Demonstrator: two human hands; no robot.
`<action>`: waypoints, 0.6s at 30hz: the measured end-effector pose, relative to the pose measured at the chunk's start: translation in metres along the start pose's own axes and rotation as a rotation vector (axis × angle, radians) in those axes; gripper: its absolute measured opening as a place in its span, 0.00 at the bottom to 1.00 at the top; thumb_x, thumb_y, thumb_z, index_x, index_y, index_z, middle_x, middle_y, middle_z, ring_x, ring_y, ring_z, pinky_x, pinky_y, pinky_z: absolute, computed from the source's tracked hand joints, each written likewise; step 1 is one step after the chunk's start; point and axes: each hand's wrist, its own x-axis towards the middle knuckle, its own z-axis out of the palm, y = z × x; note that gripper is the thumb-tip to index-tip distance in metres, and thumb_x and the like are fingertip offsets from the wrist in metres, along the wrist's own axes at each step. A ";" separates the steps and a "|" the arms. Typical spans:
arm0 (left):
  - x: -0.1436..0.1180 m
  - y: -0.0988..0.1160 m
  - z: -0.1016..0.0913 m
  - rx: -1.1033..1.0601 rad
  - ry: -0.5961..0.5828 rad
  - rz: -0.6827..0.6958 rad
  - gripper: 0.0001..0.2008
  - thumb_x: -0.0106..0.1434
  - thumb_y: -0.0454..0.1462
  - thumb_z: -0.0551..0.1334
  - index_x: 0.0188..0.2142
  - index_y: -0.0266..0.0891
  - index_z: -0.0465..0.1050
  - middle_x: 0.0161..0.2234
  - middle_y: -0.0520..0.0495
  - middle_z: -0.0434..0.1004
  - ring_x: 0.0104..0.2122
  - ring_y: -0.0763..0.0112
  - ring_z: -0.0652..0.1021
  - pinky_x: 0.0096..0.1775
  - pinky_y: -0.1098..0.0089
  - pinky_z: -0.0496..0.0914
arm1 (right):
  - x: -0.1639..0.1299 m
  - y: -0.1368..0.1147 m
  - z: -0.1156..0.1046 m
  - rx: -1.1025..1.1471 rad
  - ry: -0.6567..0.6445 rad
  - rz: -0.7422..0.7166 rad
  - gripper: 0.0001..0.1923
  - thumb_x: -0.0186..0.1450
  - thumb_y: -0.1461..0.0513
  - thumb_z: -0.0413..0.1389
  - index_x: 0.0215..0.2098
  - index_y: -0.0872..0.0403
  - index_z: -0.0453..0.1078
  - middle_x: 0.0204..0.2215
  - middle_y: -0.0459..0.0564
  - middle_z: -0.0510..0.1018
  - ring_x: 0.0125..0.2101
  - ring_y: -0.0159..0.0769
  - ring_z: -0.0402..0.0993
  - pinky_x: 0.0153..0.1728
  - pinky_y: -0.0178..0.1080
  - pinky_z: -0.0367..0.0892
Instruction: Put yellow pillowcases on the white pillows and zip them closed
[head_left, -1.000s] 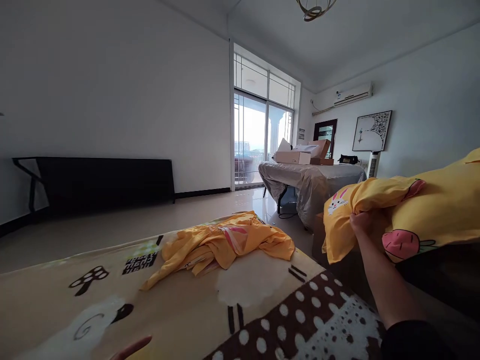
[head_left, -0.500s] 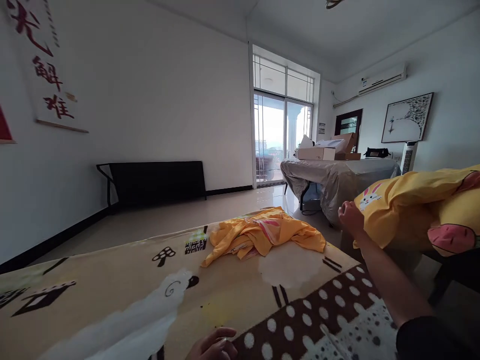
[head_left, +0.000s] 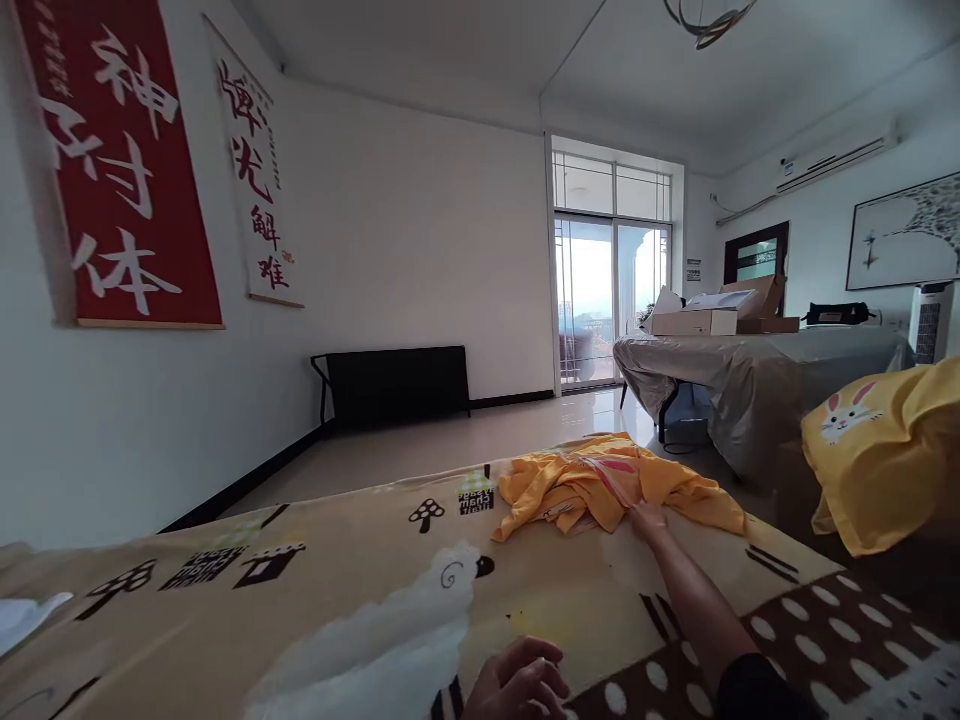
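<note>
A crumpled orange garment (head_left: 555, 492) with a pink-eared print lies on a cream blanket (head_left: 360, 545) patterned with sheep and mushrooms. My right hand (head_left: 648, 518) reaches out to the garment's near edge, its fingers closed on the cloth; the fingertips are partly hidden. Low in the picture, close to me, my left hand (head_left: 521, 682) rests over the blanket with fingers loosely bent and a little apart, holding nothing I can see. To the right hangs a yellow cloth (head_left: 885, 455) with a white rabbit face.
Beyond the blanket stands a table (head_left: 739, 375) under a plastic cover, bearing an opened cardboard box (head_left: 694, 322) and a black bag (head_left: 838, 314). A folded black frame (head_left: 397, 385) leans by the wall. Brown polka-dot fabric (head_left: 697, 660) borders the blanket's near right.
My right hand has moved left from beside the yellow cloth to the orange garment. The view has turned left, and my left hand shows more fully.
</note>
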 end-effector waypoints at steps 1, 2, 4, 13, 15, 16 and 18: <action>-0.001 0.001 -0.001 0.013 0.005 0.018 0.23 0.43 0.51 0.69 0.32 0.36 0.73 0.24 0.48 0.74 0.23 0.71 0.75 0.26 0.73 0.59 | 0.000 -0.002 -0.008 0.002 0.019 0.007 0.27 0.52 0.73 0.55 0.51 0.52 0.68 0.44 0.61 0.75 0.45 0.48 0.73 0.46 0.48 0.65; -0.001 0.002 -0.003 0.023 0.010 0.042 0.23 0.44 0.51 0.68 0.32 0.36 0.73 0.25 0.47 0.75 0.23 0.71 0.75 0.27 0.73 0.59 | 0.000 -0.005 -0.019 0.004 0.043 0.007 0.26 0.52 0.73 0.54 0.49 0.55 0.68 0.42 0.61 0.76 0.45 0.49 0.73 0.46 0.48 0.65; -0.002 0.003 -0.005 0.029 0.015 0.084 0.21 0.47 0.51 0.66 0.33 0.35 0.73 0.26 0.46 0.75 0.24 0.70 0.76 0.27 0.72 0.61 | 0.002 -0.013 -0.044 0.006 0.115 -0.008 0.23 0.52 0.73 0.53 0.47 0.60 0.68 0.42 0.65 0.75 0.48 0.50 0.70 0.47 0.46 0.63; -0.005 0.017 -0.027 0.243 0.062 0.192 0.28 0.51 0.54 0.60 0.44 0.35 0.68 0.33 0.41 0.76 0.29 0.65 0.76 0.30 0.69 0.65 | -0.083 -0.100 -0.119 0.142 0.327 -0.241 0.18 0.57 0.69 0.46 0.44 0.53 0.66 0.32 0.47 0.75 0.32 0.33 0.69 0.35 0.32 0.60; -0.008 0.018 -0.031 0.468 0.169 0.339 0.34 0.52 0.52 0.60 0.54 0.37 0.62 0.42 0.37 0.74 0.36 0.60 0.76 0.34 0.65 0.68 | -0.139 -0.119 -0.096 0.243 0.214 -0.496 0.15 0.54 0.68 0.49 0.39 0.51 0.68 0.28 0.42 0.74 0.28 0.31 0.68 0.31 0.31 0.59; -0.009 0.018 -0.032 0.609 0.225 0.446 0.36 0.52 0.50 0.60 0.58 0.39 0.58 0.48 0.36 0.71 0.42 0.57 0.74 0.39 0.61 0.68 | -0.166 -0.126 -0.081 0.288 0.162 -0.629 0.17 0.53 0.68 0.49 0.39 0.50 0.68 0.26 0.42 0.74 0.27 0.31 0.67 0.30 0.31 0.59; -0.012 0.017 -0.029 0.893 0.273 0.591 0.32 0.53 0.45 0.60 0.58 0.44 0.60 0.57 0.38 0.63 0.54 0.52 0.67 0.49 0.55 0.63 | -0.211 -0.138 -0.049 0.334 0.052 -0.850 0.16 0.53 0.68 0.49 0.39 0.49 0.68 0.28 0.43 0.75 0.28 0.31 0.67 0.31 0.32 0.59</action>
